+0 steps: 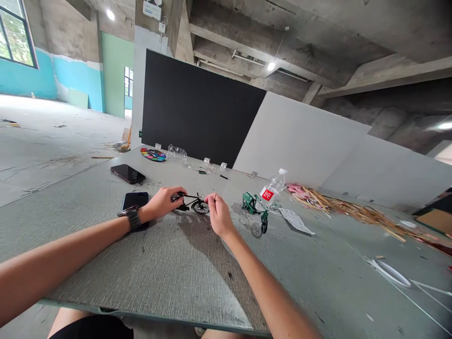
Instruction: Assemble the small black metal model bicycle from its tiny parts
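Forearms cropped; left hand seemingly half-hides rear wheel.

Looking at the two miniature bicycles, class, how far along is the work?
The green miniature bicycle looks done, standing upright and untouched. In hand is the black miniature bicycle, front wheel on: the left hand grips its rear, the right hand is at that wheel. Perhaps only fine work there is left; whether the small dark pieces behind belong to it, I cannot tell.
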A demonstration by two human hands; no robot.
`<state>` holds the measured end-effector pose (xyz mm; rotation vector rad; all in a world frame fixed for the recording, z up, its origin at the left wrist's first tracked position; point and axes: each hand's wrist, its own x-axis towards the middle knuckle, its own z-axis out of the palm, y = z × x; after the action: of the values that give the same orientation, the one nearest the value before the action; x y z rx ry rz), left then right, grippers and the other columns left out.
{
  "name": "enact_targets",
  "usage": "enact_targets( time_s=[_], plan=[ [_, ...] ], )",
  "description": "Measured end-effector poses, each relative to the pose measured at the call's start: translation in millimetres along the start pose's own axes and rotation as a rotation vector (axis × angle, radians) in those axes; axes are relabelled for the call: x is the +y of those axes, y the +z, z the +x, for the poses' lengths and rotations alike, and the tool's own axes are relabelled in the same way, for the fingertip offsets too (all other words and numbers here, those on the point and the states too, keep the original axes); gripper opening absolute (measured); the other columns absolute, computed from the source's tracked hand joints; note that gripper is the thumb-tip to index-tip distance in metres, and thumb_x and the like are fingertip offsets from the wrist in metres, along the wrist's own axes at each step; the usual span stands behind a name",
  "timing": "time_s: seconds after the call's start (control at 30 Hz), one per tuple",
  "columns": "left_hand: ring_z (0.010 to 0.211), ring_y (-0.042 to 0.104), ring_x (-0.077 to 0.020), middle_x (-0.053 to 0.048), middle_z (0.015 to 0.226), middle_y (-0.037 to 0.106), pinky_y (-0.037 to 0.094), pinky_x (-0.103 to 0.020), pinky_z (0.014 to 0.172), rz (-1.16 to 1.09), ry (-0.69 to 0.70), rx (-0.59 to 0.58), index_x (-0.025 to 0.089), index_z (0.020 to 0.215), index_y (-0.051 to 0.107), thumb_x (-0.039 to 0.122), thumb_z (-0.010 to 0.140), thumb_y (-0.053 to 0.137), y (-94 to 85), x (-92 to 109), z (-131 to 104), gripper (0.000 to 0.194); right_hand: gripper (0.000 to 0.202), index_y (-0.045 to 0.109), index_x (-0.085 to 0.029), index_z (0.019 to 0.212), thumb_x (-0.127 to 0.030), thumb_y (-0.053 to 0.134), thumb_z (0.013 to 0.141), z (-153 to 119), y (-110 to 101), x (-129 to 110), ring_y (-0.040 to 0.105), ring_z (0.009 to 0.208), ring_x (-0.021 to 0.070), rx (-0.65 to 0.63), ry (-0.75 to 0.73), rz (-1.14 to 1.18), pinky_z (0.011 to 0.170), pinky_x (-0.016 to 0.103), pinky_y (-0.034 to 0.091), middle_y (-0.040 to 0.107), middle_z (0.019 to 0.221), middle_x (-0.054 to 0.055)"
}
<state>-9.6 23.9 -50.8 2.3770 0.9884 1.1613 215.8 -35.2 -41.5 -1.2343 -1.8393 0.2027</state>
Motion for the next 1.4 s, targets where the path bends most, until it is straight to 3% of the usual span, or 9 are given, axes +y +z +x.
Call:
enact_targets(
  time_s=[0.2, 0.3, 0.43, 0.6, 0.8, 1.0, 1.13, 1.4],
  plan=[
    [0.089, 0.064, -0.0192, -0.005, 0.1, 0.069, 0.05, -0.033, 0.083, -0.01, 0.087, 0.078, 0.021, 0.108, 0.067, 0.028, 0.09, 0.055, 0.8, -3.1, 1.2, 0.023, 0.036, 0.059, -0.021, 0.104, -0.043, 0.03, 0.103, 2.8, 2.6, 8.5, 0.06, 0.102, 0.0211, -0.018, 0.03, -0.026, 0.09, 0.032, 0.043, 0.065, 0.106, 0.009],
    [0.093, 0.065, -0.0199, -0.006, 0.104, 0.07, 0.05, -0.033, 0.085, -0.01, 0.066, 0.063, 0.023, 0.114, 0.067, 0.032, 0.092, 0.053, 0.4, -4.6, 2.0, 0.028, 0.039, 0.061, -0.02, 0.103, -0.042, 0.029, 0.103, 8.8, -10.3, 17.9, 0.061, 0.094, 0.0214, 0.001, 0.076, -0.115, 0.083, 0.031, 0.044, 0.067, 0.103, 0.01],
    [0.093, 0.066, -0.0195, -0.005, 0.105, 0.072, 0.05, -0.032, 0.084, -0.039, 0.018, 0.027, 0.022, 0.114, 0.067, 0.033, 0.092, 0.053, 0.5, -5.0, 1.8, 0.028, 0.036, 0.064, -0.019, 0.098, -0.044, 0.038, 0.098, 12.9, -42.8, 41.1, 0.057, 0.065, 0.0184, -0.133, 0.196, -0.276, 0.063, 0.027, 0.039, 0.064, 0.072, 0.003],
    [0.085, 0.067, -0.0185, -0.003, 0.099, 0.073, 0.051, -0.03, 0.077, -0.026, -0.015, 0.003, 0.022, 0.113, 0.067, 0.035, 0.092, 0.054, -1.7, -2.3, 0.3, 0.028, 0.026, 0.066, -0.02, 0.09, -0.044, 0.057, 0.087, 8.3, -67.3, 64.0, 0.06, 0.07, 0.0178, -0.373, 0.281, -0.32, 0.061, 0.025, 0.037, 0.069, 0.08, 0.005],
    [0.088, 0.067, -0.0191, -0.004, 0.101, 0.073, 0.05, -0.031, 0.079, -0.013, -0.011, 0.0, 0.023, 0.114, 0.066, 0.033, 0.093, 0.052, -3.7, 0.7, 0.1, 0.028, 0.015, 0.066, -0.02, 0.086, -0.034, 0.062, 0.083, 9.3, -65.9, 58.6, 0.06, 0.071, 0.0174, -0.42, 0.325, -0.348, 0.062, 0.024, 0.037, 0.069, 0.079, 0.004],
    [0.089, 0.067, -0.0193, -0.003, 0.101, 0.073, 0.05, -0.032, 0.083, -0.016, -0.013, -0.002, 0.023, 0.113, 0.066, 0.032, 0.092, 0.053, -4.0, 1.7, -0.1, 0.027, 0.039, 0.051, -0.021, 0.07, -0.051, 0.041, 0.095, 13.6, -75.9, 56.5, 0.043, 0.053, 0.0145, -0.252, 0.267, -0.411, 0.055, 0.026, 0.029, 0.052, 0.059, -0.001],
    [0.085, 0.066, -0.0187, -0.004, 0.099, 0.073, 0.05, -0.032, 0.08, -0.017, -0.014, -0.004, 0.022, 0.113, 0.066, 0.032, 0.092, 0.053, -4.5, 1.9, 0.0, 0.027, 0.038, 0.044, -0.022, 0.07, -0.054, 0.055, 0.087, 11.3, -73.2, 66.3, 0.049, 0.064, 0.0158, -0.262, 0.261, -0.45, 0.06, 0.026, 0.034, 0.055, 0.071, 0.001],
    [0.083, 0.066, -0.0185, -0.004, 0.097, 0.072, 0.049, -0.03, 0.077, -0.006, -0.015, -0.01, 0.022, 0.114, 0.065, 0.035, 0.093, 0.051, -3.1, -0.4, -0.2, 0.028, 0.025, 0.051, -0.02, 0.075, -0.029, 0.074, 0.072, 9.3, -66.4, 70.7, 0.055, 0.078, 0.0155, -0.422, 0.206, -0.331, 0.068, 0.024, 0.037, 0.064, 0.091, 0.002]
  ],
)
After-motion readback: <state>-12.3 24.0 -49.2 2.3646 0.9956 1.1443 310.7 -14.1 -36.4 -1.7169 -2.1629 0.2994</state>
